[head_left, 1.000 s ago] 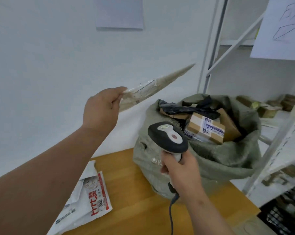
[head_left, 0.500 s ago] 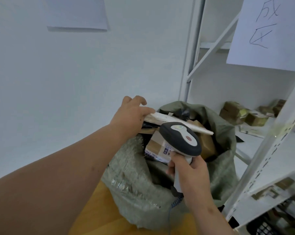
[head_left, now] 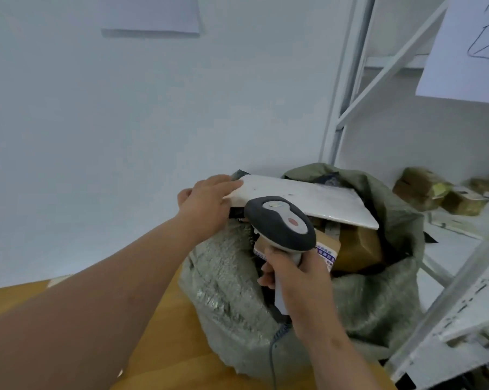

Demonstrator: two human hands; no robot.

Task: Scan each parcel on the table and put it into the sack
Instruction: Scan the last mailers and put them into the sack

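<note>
A flat white parcel (head_left: 308, 197) lies across the open mouth of the green woven sack (head_left: 232, 288), on top of the brown cardboard boxes (head_left: 355, 249) inside. My left hand (head_left: 208, 205) rests on the parcel's near left corner, fingers over its edge. My right hand (head_left: 295, 277) grips the handle of a black and grey barcode scanner (head_left: 282, 223), held upright in front of the sack; its cord hangs down below my wrist.
The sack stands on the right end of a wooden table (head_left: 158, 347) against a white wall. A white metal shelf rack (head_left: 460, 294) stands right of it, holding brown boxes (head_left: 434, 192). A paper sign (head_left: 468, 49) hangs from the rack.
My left hand has swung the white parcel from up in the air down onto the sack's mouth and laid it flat. The scanner hand has stayed in front of the sack.
</note>
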